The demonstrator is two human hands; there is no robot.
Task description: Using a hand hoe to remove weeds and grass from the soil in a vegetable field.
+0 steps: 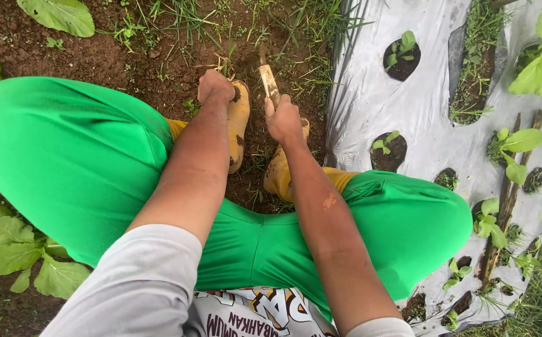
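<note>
— Wooden-handled tool (pixel 268 80): where?
— Upright between the yellow boots (pixel 238 118), its working end buried in grass (pixel 221 37) and hidden.
— The hands?
— Right hand (pixel 283 120) fingers clamped on the pale, smooth handle; left hand (pixel 215 86) fisted in weeds on crumbly brown soil (pixel 102 59).

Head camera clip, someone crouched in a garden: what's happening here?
A person in green trousers and muddy yellow boots squats on bare soil beside a silver plastic mulch sheet with seedlings growing through its holes. The right hand grips a wooden-handled tool, whose working end goes down into the grass and is hidden. The left hand is closed down at the grass tufts by the boot toe. Leafy plants stand at the left.
</note>
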